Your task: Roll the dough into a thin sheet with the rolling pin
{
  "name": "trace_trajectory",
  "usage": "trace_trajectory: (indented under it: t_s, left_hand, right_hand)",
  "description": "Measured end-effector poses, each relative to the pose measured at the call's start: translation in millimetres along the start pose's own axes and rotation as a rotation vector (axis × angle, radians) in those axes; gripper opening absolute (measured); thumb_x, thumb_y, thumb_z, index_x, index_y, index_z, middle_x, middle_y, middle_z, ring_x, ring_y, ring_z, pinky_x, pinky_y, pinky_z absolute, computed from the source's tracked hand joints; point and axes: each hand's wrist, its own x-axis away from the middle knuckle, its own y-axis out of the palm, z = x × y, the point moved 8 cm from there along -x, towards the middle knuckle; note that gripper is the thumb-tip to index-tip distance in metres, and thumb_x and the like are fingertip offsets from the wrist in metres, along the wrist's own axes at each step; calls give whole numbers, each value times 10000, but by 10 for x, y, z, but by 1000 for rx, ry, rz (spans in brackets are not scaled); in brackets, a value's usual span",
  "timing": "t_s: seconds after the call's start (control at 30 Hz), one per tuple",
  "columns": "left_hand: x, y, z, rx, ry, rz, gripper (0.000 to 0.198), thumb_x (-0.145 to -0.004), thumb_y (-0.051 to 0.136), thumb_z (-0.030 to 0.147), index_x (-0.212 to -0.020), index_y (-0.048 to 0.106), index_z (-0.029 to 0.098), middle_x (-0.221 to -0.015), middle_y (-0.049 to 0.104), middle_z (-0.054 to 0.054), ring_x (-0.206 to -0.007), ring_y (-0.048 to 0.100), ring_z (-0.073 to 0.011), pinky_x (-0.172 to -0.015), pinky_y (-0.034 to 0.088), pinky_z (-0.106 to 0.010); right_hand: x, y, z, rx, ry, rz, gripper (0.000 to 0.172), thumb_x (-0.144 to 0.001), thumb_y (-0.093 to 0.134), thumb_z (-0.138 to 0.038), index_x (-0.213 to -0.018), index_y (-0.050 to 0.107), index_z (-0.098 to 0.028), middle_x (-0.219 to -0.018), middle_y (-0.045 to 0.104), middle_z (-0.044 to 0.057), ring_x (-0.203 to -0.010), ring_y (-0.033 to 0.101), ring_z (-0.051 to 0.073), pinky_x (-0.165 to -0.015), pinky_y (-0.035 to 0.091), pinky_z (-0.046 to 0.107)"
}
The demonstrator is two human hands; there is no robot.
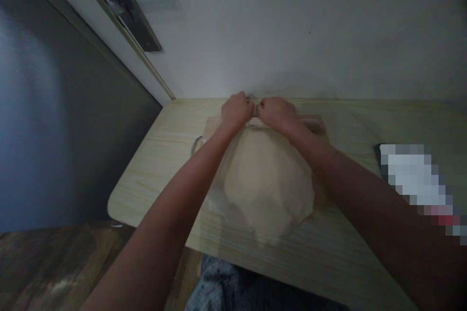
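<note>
Side by side at the far edge of a wooden board [213, 124], my left hand [237, 111] and my right hand [278, 112] are both closed on a rolling pin [311, 122]. Most of the pin is hidden under the fists and wrists; part of it shows beyond my right wrist. A thin, pale sheet of dough [270, 175] spreads from the pin toward me. Its uneven near edge hangs past the board onto the table. My forearms cover parts of the board on both sides.
The light wood table [146, 170] stands against a white wall [255, 34]. A curved metal handle [196, 146] sticks out at the board's left. At the right lies a dark-edged flat item [412, 170], its face pixelated. A metal door plate [127, 14] is at the upper left.
</note>
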Motion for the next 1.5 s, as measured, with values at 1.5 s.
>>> trace_trajectory:
  t_s: [1.5]
  left_hand:
    - [908,-192,51,-98,161,178,407,-841,225,248,-887,606,113,-960,597,-123,-923,515,-212,-806,299,-358]
  right_hand:
    - [939,-144,-339,108,-151,259,379,-857,243,-290,-889,595,-151,-952,603,93,-890,498,188,-757,270,307]
